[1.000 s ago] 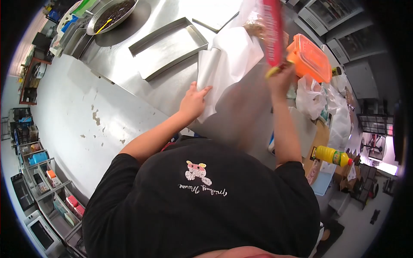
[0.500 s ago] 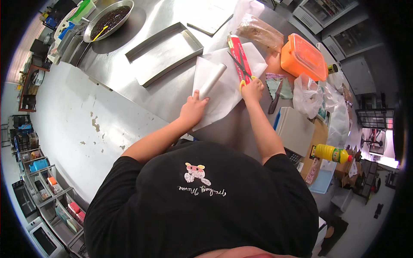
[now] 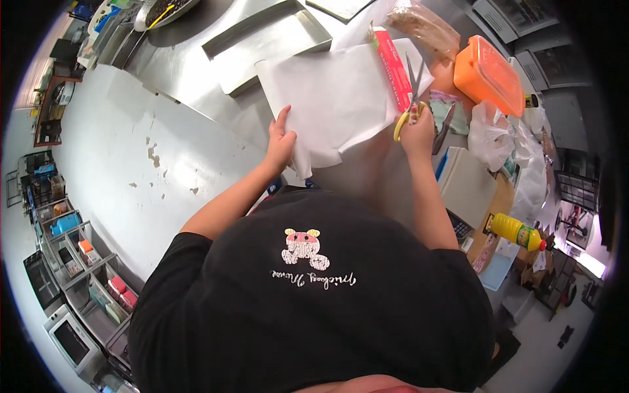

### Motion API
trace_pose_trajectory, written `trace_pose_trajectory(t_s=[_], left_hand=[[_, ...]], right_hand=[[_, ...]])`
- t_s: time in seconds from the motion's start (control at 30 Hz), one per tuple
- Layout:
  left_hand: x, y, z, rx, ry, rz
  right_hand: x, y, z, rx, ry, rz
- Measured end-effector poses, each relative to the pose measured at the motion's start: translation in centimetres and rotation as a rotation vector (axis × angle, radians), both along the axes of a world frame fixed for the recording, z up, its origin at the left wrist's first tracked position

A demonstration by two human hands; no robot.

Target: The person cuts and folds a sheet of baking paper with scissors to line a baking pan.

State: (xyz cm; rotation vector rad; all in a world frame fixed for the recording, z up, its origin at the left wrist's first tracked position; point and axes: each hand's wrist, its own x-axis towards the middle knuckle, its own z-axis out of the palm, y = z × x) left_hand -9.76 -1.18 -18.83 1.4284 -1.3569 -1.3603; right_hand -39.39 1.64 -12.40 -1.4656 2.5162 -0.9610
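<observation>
My left hand (image 3: 282, 143) is closed on the left edge of a white sheet of baking paper (image 3: 334, 98), with the thumb side raised along it. The sheet lies spread over the steel table, and its left edge curls down below my hand. In my right hand (image 3: 418, 133) is a pair of scissors (image 3: 415, 82) with yellow handles, the blades slightly parted and pointing away from me. A long red box (image 3: 392, 69) lies on the right part of the paper, beside the scissors. Just beyond the sheet is a rectangular metal pan (image 3: 313, 36).
An orange lidded container (image 3: 488, 75), plastic bags (image 3: 491, 134) and a dark-handled knife (image 3: 444, 131) are to the right. Nearer me stand a scale (image 3: 465, 180) and a yellow bottle (image 3: 516, 231). A pan of dark food (image 3: 167, 13) sits at the far left.
My left hand has opened out the rolled part of the paper toward the left, so it lies flatter. The scissors have moved off the red box to its right side. The view has shifted.
</observation>
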Motion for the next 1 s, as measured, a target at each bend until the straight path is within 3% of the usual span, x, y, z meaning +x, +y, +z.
trace_pose_trajectory(t_s=[0.1, 0.17, 0.2, 0.27, 0.33, 0.37, 0.53, 0.7, 0.77, 0.9, 1.0], left_hand=[[0.6, 0.5, 0.0, -0.001, 0.022, -0.026], [0.7, 0.9, 0.3, 0.052, 0.082, -0.015], [0.8, 1.1, 0.1, 0.063, 0.079, -0.025], [1.1, 1.7, -0.3, 0.094, 0.094, -0.035], [1.3, 2.3, -0.4, 0.123, 0.087, -0.060], [1.4, 2.6, -0.2, 0.142, 0.081, -0.066], [1.6, 3.8, -0.2, 0.178, 0.024, -0.041], [0.8, 5.4, -0.1, 0.091, -0.039, 0.045], [0.4, 6.5, -0.4, 0.178, 0.116, 0.101], [-0.1, 7.9, -2.6, 0.122, 0.083, 0.198], [-0.6, 9.1, -1.7, 0.141, 0.110, 0.255]], right_hand=[[1.8, 3.9, 0.3, 0.106, -0.291, 0.319], [3.5, 6.9, 0.3, 0.331, -0.578, 0.391], [4.1, 8.2, 0.4, 0.338, -0.585, 0.378], [5.3, 10.5, 0.3, 0.662, -0.671, 0.519], [6.5, 12.6, -1.7, 0.776, -0.796, 0.575], [7.0, 13.4, -1.6, 0.920, -1.023, 0.447], [8.7, 15.6, -1.8, 1.049, -1.139, 0.354], [6.9, 16.1, -2.2, 1.131, -1.198, 0.512], [5.9, 15.7, -2.6, 1.151, -1.206, 0.556], [4.6, 14.0, -3.9, 1.197, -1.189, 0.673], [5.4, 12.9, -4.3, 1.179, -1.130, 0.762]])
